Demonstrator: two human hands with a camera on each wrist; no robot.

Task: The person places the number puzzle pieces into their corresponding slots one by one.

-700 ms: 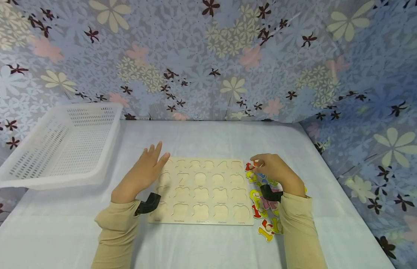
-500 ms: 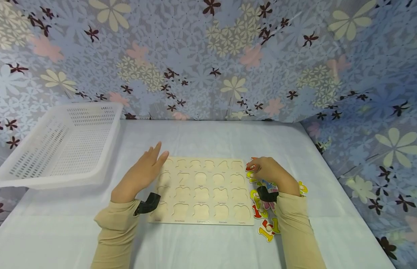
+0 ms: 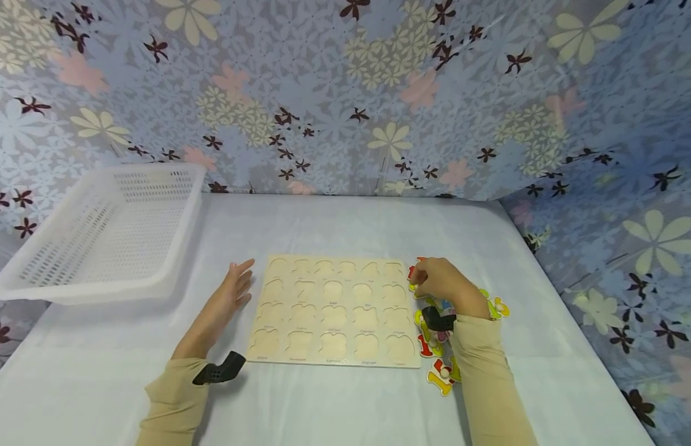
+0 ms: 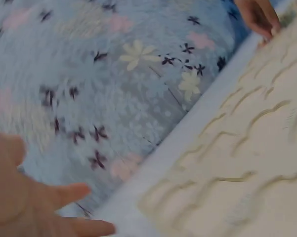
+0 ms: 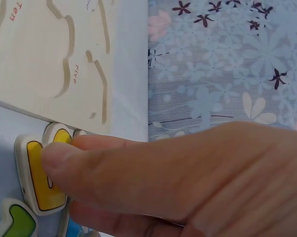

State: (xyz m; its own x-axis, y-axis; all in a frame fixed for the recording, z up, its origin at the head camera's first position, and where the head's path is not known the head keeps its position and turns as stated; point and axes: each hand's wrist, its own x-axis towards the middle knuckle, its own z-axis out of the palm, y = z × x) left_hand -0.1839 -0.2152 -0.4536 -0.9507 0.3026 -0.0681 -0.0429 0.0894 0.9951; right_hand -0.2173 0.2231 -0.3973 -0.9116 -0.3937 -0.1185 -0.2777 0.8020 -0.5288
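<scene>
My right hand (image 3: 447, 286) is over the pile of number pieces at the board's right edge. In the right wrist view its thumb and fingers pinch a yellow number piece (image 5: 35, 173) with a white rim; the thumb covers part of its face. My left hand (image 3: 230, 298) is off the board's left side, fingers spread and holding nothing. In the left wrist view the left fingers (image 4: 69, 195) reach in from the lower left. The pale wooden number board (image 3: 345, 365) lies flat between the hands, with rows of bare recesses and printed words under them.
A white plastic basket (image 3: 72, 291) stands at the table's back left. More number pieces lie right of the board, including a red and yellow one (image 3: 439, 385) in front and yellow-green ones (image 3: 498, 308) beyond the right wrist. Floral cloth (image 3: 323, 93) hangs behind the white table (image 3: 301, 402).
My left hand has drawn back leftward and down, off the board. The right hand has shifted slightly left over the pieces, its fingers closing in. The head view has tilted a little.
</scene>
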